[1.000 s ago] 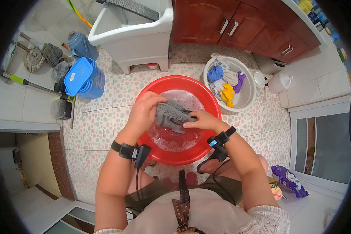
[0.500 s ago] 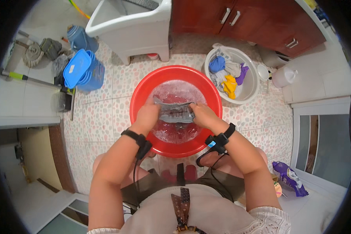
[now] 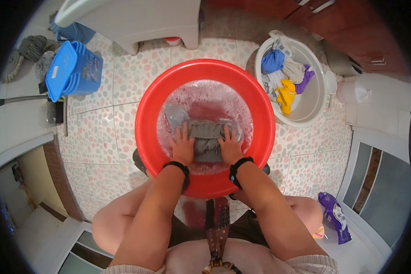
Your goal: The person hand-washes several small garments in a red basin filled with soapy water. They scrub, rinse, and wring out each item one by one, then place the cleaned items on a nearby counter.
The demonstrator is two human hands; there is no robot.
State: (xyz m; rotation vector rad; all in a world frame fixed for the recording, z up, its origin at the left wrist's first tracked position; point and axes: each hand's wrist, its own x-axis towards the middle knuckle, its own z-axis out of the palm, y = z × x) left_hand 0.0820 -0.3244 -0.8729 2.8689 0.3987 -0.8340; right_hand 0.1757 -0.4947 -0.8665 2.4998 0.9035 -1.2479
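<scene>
the tiled floor (image 3: 123, 86) carries everything here, and the red basin (image 3: 147, 109) sits at its middle, right between the person's knees, so both arms reach down into it without stretching. the basin holds sudsy water, foam gathered along its far inner wall. a white tub (image 3: 314, 98) stands just beside the basin's right rim with a heap of coloured clothes (image 3: 285, 80) in it, close enough to reach across. near the floor's left edge a blue lidded box (image 3: 73, 68) stands well apart from the basin. in the basin's near half lies a grey garment (image 3: 206, 137), bunched and wet, pinned against the bottom where the water is shallow enough to press it. the left hand (image 3: 183, 147) lies flat on the garment's left end, fingers (image 3: 181, 133) spread and extended rather than curled; the right hand (image 3: 230, 147) mirrors it on the right end, also pressing open-palmed. whether the thumbs hook under the cloth is hard to tell through the suds. a dark band wraps each wrist, just clear of the water.
</scene>
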